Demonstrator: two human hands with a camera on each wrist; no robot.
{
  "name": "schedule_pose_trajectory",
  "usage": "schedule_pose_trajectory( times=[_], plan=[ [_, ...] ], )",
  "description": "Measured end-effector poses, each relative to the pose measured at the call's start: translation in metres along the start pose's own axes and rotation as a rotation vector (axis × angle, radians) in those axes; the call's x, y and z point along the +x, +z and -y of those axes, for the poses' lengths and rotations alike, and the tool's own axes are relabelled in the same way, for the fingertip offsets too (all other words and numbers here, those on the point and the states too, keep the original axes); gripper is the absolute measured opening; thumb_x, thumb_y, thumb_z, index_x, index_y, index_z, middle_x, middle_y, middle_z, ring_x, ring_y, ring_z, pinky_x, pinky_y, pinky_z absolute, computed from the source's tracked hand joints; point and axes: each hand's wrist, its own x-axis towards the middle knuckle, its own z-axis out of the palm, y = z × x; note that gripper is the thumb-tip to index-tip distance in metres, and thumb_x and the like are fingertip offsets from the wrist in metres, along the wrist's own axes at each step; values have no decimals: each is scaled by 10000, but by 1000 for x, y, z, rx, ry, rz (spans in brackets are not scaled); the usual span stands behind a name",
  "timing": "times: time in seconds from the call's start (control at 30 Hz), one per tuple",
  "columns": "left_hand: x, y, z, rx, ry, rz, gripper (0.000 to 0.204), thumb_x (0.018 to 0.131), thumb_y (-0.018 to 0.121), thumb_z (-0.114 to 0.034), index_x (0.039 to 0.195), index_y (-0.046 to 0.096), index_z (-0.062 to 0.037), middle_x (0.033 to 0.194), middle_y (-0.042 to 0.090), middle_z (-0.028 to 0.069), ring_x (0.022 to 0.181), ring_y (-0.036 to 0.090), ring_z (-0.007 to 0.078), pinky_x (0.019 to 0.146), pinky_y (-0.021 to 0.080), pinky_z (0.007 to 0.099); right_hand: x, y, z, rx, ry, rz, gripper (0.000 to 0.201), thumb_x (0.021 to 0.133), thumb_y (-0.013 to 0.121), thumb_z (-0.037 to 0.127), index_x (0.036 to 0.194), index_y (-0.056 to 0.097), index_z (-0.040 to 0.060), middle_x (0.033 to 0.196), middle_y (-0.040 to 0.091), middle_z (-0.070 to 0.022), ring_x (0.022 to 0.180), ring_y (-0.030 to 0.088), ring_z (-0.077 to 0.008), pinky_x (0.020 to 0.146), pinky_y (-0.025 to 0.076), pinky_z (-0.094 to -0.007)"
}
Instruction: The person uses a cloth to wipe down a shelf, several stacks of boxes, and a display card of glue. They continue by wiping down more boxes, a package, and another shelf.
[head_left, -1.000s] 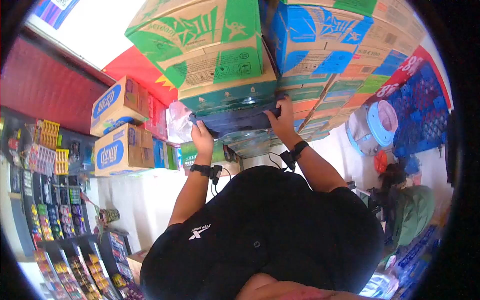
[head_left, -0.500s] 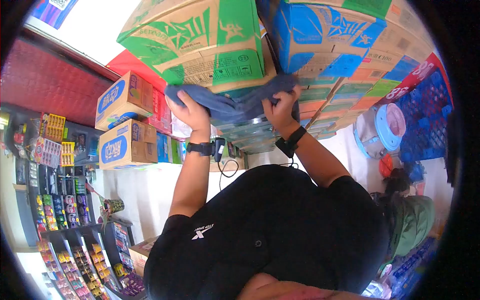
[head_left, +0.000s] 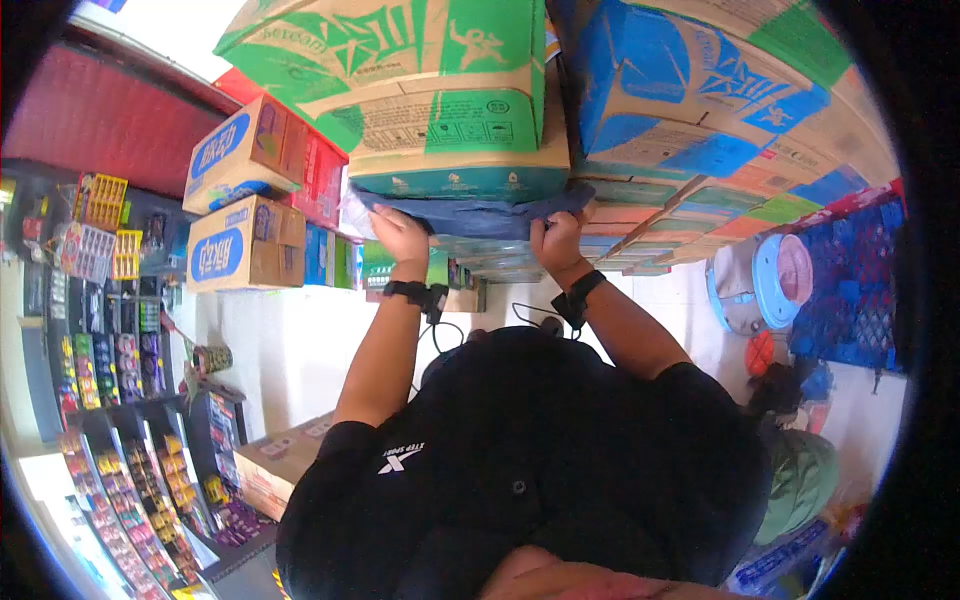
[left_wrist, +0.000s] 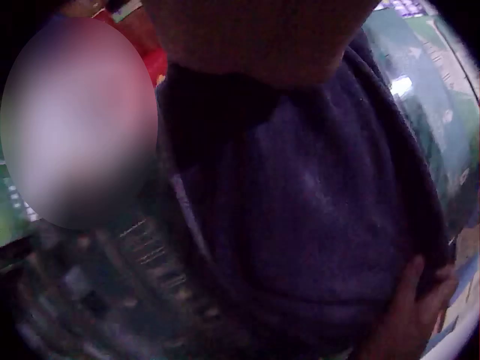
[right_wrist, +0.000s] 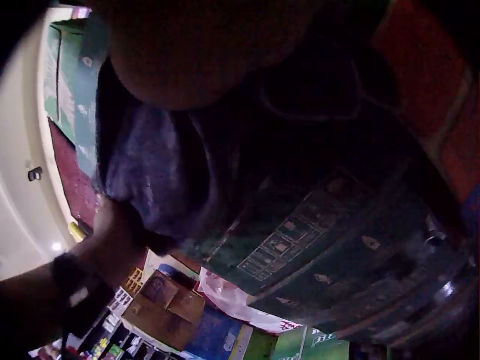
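Observation:
A dark blue folded cloth (head_left: 470, 217), soft and with a thick edge, stretches sideways between both hands, up against the front of a green-banded carton (head_left: 455, 180). My left hand (head_left: 403, 240) grips its left end, and my right hand (head_left: 558, 240) grips the right end with curled fingers. In the left wrist view the cloth (left_wrist: 315, 202) spreads wide, with the right hand (left_wrist: 409, 319) at its far edge. From the right wrist, the left hand (right_wrist: 120, 236) shows at the cloth's other end (right_wrist: 150, 180). The near hand's fingers are mostly hidden in each wrist view.
A green-printed carton (head_left: 440, 115) sits above the cloth, beside a blue-printed carton (head_left: 690, 90) and more stacked cartons at right. Two brown boxes (head_left: 240, 240) stand at left, near snack shelves (head_left: 130, 480). A blue-rimmed bucket (head_left: 770, 280) is at far right.
The cloth was lifted and bunched across the carton front half a second ago; now it lies lower and straighter, the carton's green band showing again above it. Both hands keep hold of it.

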Motion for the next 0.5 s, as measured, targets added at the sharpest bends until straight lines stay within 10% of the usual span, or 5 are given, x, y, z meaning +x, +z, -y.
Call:
schedule_pose_trajectory(
  times=[0.07, 0.13, 0.33, 0.5],
  plan=[
    [-28, -12, 22, 314, -161, 162, 382, 1155, 412, -238, 1339, 583, 51, 1241, 674, 252, 1098, 627, 373, 989, 504, 480, 20, -16, 14, 24, -19, 20, 497, 807, 836, 101, 1158, 485, 80, 1087, 539, -344, 1126, 469, -594, 1067, 276, -776],
    [-55, -15, 32, 231, -244, 235, 406, 1126, 420, -271, 1169, 621, 79, 1021, 667, 362, 968, 609, 577, 845, 476, 585, 21, -17, 16, 38, -30, 28, 488, 818, 838, 110, 1157, 490, 71, 1045, 544, -334, 1123, 471, -603, 1084, 255, -791],
    [-58, -21, 29, 46, -60, 301, 277, 1079, 492, -177, 1141, 659, 35, 945, 685, 315, 904, 643, 545, 793, 499, 573, 22, -28, 16, -119, -90, -14, 385, 852, 841, 155, 1054, 528, 56, 1136, 506, -338, 1104, 468, -574, 1011, 343, -704],
    [-21, -49, 47, 151, -43, 579, 245, 1059, 551, -169, 1150, 658, 32, 962, 685, 316, 930, 642, 548, 801, 510, 559, 43, -52, 68, -132, 285, 85, 340, 853, 841, 86, 951, 516, 54, 1074, 485, -248, 1060, 491, -461, 922, 402, -554]
  ],
)
